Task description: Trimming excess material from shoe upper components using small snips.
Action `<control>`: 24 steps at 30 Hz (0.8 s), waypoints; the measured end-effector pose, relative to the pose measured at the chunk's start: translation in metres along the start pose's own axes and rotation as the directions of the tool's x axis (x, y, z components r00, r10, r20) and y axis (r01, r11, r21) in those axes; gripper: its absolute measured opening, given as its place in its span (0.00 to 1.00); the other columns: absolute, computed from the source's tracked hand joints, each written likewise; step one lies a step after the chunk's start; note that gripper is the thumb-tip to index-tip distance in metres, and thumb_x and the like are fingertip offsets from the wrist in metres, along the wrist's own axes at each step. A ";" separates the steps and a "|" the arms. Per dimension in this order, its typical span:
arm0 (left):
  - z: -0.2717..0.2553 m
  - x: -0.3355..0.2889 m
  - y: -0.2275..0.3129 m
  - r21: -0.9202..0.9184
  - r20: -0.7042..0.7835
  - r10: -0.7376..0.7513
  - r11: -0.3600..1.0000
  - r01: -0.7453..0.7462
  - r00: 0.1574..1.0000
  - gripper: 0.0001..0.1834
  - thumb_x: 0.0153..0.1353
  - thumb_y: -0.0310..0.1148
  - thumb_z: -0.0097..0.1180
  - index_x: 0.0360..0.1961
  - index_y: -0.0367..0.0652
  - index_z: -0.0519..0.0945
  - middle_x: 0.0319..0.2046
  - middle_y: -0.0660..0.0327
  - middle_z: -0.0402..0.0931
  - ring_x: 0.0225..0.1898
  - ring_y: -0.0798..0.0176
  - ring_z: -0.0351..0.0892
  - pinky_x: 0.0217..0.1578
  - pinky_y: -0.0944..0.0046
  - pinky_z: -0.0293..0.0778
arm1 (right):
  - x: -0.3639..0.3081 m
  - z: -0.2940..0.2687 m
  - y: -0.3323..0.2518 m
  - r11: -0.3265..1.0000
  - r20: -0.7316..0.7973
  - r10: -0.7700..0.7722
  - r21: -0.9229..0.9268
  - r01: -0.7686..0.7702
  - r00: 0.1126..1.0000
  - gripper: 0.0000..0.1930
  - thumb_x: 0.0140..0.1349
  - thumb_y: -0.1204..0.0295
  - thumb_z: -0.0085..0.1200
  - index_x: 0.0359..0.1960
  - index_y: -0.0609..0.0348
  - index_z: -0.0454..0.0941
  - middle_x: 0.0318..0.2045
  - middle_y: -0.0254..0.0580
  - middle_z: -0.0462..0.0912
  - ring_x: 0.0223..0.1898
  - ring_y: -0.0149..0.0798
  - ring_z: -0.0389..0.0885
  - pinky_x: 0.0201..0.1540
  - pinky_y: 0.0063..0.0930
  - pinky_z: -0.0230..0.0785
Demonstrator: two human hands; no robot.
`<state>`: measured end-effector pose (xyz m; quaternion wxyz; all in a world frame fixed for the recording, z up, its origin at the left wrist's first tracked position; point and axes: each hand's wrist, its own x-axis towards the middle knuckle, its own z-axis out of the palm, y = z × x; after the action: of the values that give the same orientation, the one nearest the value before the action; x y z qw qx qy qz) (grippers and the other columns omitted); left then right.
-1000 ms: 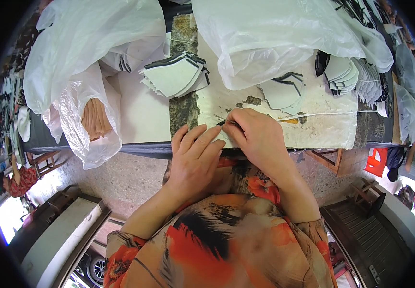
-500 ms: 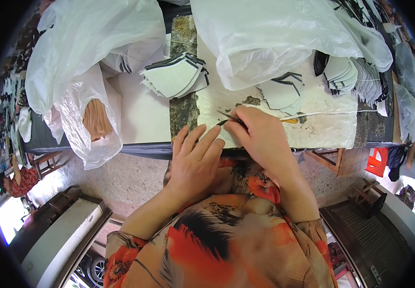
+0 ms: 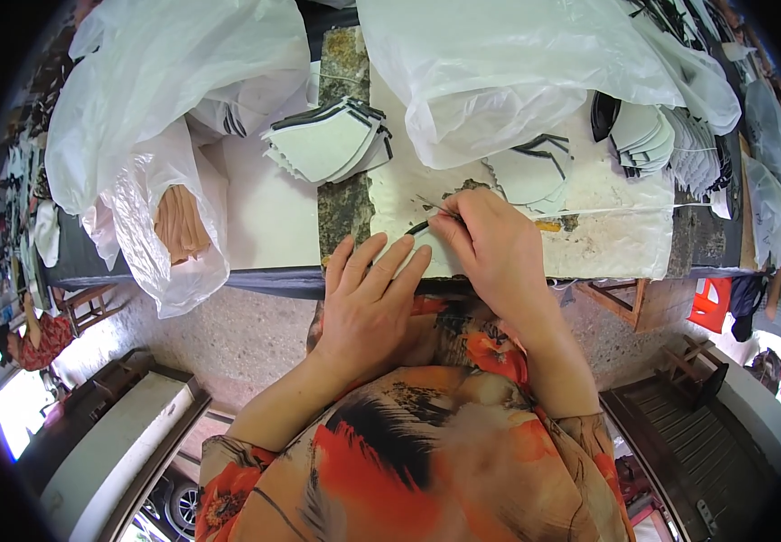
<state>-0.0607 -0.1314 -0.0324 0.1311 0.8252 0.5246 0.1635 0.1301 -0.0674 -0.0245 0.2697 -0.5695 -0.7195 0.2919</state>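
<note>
My left hand (image 3: 368, 294) lies with its fingers spread at the table's front edge, fingertips on the work surface. Just past its fingertips a short black strip (image 3: 418, 228) shows; the rest of it is hidden under the hand. My right hand (image 3: 496, 248) is closed in a pinch around a thin, pointed dark tool (image 3: 428, 201), whose tip points up and left over the pale work sheet (image 3: 607, 244). Its exact kind cannot be made out. Beyond the right hand lies a small stack of white pieces with black edges (image 3: 530, 176).
A larger stack of white, black-edged pieces (image 3: 332, 144) sits back left. Plastic bags (image 3: 499, 63) cover the far side; another bag (image 3: 133, 208) holds folded tan pieces (image 3: 182, 226). More white pieces (image 3: 640, 140) stand at right. A white cord (image 3: 630, 211) runs across the sheet.
My right hand has shifted slightly, and the tool's tip now stands apart from the black strip, more of which shows. My left hand's fingers are a little more spread.
</note>
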 end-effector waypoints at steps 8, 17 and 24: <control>-0.001 0.001 -0.001 -0.054 -0.016 -0.012 0.998 0.011 1.000 0.23 0.61 0.30 0.63 0.58 0.51 0.84 0.61 0.57 0.75 0.63 0.49 0.72 0.68 0.41 0.61 | -0.002 -0.009 0.003 0.995 0.034 -0.095 0.044 0.093 0.995 0.08 0.64 0.70 0.64 0.38 0.60 0.80 0.31 0.44 0.81 0.33 0.50 0.81 0.35 0.38 0.73; 0.002 -0.001 -0.006 -0.060 -0.054 0.020 0.998 -0.024 0.998 0.24 0.59 0.29 0.61 0.59 0.50 0.82 0.58 0.56 0.74 0.63 0.49 0.71 0.67 0.42 0.62 | 0.004 -0.009 -0.001 0.999 0.139 -0.018 0.049 0.012 0.990 0.11 0.60 0.65 0.65 0.34 0.60 0.80 0.31 0.44 0.81 0.35 0.52 0.82 0.37 0.44 0.74; 0.009 -0.005 -0.008 -0.091 -0.085 0.006 0.996 -0.014 0.996 0.26 0.56 0.29 0.63 0.59 0.51 0.83 0.60 0.55 0.71 0.65 0.50 0.69 0.67 0.41 0.62 | 0.008 -0.007 -0.004 0.999 0.142 0.035 0.008 -0.036 0.989 0.08 0.60 0.67 0.63 0.32 0.58 0.81 0.31 0.43 0.82 0.36 0.51 0.83 0.38 0.43 0.75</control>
<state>-0.0655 -0.1330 -0.0439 0.1456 0.8132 0.5175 0.2228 0.1303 -0.0596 -0.0164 0.2158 -0.5585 -0.7250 0.3404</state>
